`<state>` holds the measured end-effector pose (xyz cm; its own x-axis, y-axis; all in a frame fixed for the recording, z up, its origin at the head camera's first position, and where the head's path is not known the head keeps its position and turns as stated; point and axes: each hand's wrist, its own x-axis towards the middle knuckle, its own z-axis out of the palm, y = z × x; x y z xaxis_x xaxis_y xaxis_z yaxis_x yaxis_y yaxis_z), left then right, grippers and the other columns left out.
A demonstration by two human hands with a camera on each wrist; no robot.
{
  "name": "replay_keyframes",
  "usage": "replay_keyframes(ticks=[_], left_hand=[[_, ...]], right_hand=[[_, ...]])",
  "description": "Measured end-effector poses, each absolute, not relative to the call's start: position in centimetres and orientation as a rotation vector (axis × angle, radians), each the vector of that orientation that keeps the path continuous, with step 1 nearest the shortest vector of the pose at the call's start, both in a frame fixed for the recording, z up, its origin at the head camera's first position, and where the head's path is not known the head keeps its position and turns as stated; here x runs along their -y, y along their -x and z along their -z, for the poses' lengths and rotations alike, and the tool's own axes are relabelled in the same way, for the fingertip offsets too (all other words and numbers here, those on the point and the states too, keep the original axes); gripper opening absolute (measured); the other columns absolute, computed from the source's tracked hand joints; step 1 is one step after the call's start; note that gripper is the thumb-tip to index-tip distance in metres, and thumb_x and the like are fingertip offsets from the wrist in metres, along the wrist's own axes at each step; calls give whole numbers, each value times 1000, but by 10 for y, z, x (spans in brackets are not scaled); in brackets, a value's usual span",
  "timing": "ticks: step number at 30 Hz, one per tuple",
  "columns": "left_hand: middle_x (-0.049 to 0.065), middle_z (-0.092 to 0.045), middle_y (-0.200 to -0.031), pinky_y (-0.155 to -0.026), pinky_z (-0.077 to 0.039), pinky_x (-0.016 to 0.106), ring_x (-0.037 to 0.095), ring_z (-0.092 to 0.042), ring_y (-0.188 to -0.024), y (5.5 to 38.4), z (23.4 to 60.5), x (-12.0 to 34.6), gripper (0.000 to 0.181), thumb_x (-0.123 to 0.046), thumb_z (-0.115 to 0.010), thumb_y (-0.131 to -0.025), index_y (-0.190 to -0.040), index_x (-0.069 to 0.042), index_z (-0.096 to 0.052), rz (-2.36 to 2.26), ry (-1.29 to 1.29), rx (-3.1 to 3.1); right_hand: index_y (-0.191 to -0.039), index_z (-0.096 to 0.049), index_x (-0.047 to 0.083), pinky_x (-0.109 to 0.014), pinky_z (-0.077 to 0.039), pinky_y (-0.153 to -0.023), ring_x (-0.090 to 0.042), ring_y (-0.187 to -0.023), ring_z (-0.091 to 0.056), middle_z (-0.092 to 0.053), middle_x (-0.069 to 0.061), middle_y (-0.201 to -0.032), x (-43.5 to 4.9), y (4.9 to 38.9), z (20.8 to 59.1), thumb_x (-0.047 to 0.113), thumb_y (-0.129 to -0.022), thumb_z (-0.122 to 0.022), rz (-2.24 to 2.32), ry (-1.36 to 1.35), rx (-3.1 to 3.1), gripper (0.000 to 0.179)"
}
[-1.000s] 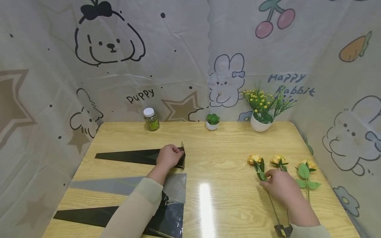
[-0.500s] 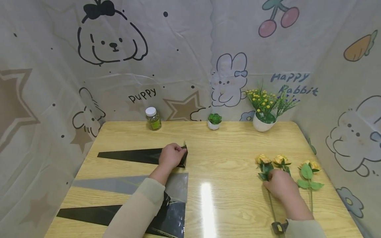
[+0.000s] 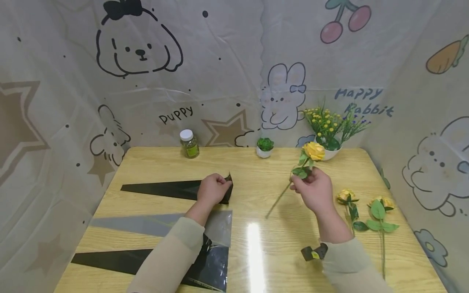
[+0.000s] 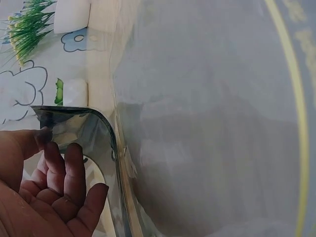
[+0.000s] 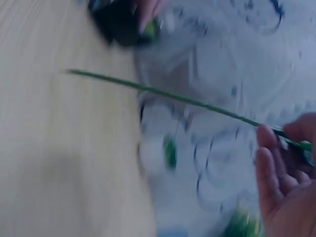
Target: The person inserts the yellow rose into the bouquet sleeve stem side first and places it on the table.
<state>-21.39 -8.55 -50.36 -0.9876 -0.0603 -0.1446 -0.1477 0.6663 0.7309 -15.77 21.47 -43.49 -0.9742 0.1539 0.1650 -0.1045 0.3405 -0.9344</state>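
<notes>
My left hand [image 3: 212, 189] pinches the upper corner at the wide end of a black tapered flower sleeve [image 3: 157, 189]. In the left wrist view that sleeve's mouth [image 4: 74, 123] stands parted, with thumb and fingertips at its edge. Raised over the table, my right hand [image 3: 316, 189] pinches an artificial yellow rose [image 3: 314, 151] just below its leaves. The bloom points up and away, and the bare stem [image 5: 173, 96] slants down to the left. Two more yellow roses, one nearer [image 3: 346, 196] and one farther right [image 3: 381, 202], lie on the table.
A grey translucent sleeve [image 3: 128, 225] and another black sleeve [image 3: 110, 259] lie nearer me, partly under my left forearm. Along the back edge stand a white-capped jar [image 3: 189, 144], a small potted succulent [image 3: 264, 147] and a potted yellow-flowered plant [image 3: 331, 154]. Printed cloth hangs behind.
My right hand has lifted one yellow rose off the table and carried it left and away from me, toward the back. The left hand stays at the sleeve's end.
</notes>
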Motion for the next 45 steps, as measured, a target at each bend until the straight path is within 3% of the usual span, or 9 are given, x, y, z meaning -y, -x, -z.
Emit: replay_keyframes(ticks=[4,9,13,19,26,29,34,41,45], left_hand=[[2,-67,-84,-63,-46,35,19,-59,-68,213,502,85,26,-37,-73,-101,-92,-13,-69,-1240,172,-2763],[2,-67,-83,-61,-46,35,19,-59,-67,213,501,85,24,-35,-74,-101,-91,-13,-69,-1266,159,-2752],[1,-68,-84,-63,-48,35,18,-61,-69,213,501,85,22,-32,-74,-101,-91,-13,-69,-1274,161,-2747],[2,-71,-89,-68,-53,39,19,-65,-75,213,499,85,18,-28,-73,-102,-94,-12,-71,-1325,119,-2738],[4,-70,-91,-77,-55,42,20,-65,-81,214,497,81,20,-29,-72,-102,-95,-10,-72,-1397,85,-2752],[5,-69,-89,-76,-54,42,21,-64,-80,213,495,79,20,-28,-72,-103,-95,-9,-72,-1424,66,-2763],[4,-66,-86,-73,-53,40,21,-61,-77,211,491,78,21,-28,-71,-103,-96,-9,-71,-1479,40,-2764],[3,-63,-81,-67,-50,37,20,-58,-71,210,491,78,20,-26,-71,-103,-93,-9,-70,-1561,7,-2783],[3,-64,-84,-70,-51,37,20,-59,-73,209,489,80,18,-25,-71,-104,-95,-9,-70,-1552,23,-2782]], right_hand=[[-119,-60,-10,-25,-61,-69,-7,-71,-74,-70,-28,-100,-176,169,421,-8,-97,-68,-1810,-156,2071,23],[-118,-57,-12,-26,-61,-70,-11,-74,-74,-70,-27,-99,-147,174,417,-14,-95,-68,-1757,-337,1943,25],[-118,-59,-10,-21,-59,-65,-12,-68,-71,-74,-23,-96,-136,173,420,-12,-94,-71,-1689,-339,1992,28],[-109,-69,-5,-21,-58,-64,-18,-69,-70,-75,-17,-94,-128,176,431,-3,-97,-74,-1637,-328,2115,14],[-118,-67,-9,-40,-63,-73,-39,-80,-74,-75,-23,-107,-117,181,448,-1,-105,-63,-1773,-313,2196,16],[-122,-65,-10,-40,-62,-75,-42,-82,-73,-73,-24,-110,-112,180,451,0,-106,-61,-1852,-256,2195,19],[-118,-65,-7,-27,-55,-69,-29,-79,-71,-72,-20,-99,-104,179,457,3,-103,-66,-1895,-104,2215,18],[-113,-67,-3,-25,-54,-62,-12,-69,-67,-71,-11,-93,-105,184,468,2,-98,-73,-1953,24,2165,17],[-110,-65,-4,-24,-54,-60,-11,-64,-65,-69,-7,-87,-107,184,470,-5,-96,-71,-1977,36,2033,15]])
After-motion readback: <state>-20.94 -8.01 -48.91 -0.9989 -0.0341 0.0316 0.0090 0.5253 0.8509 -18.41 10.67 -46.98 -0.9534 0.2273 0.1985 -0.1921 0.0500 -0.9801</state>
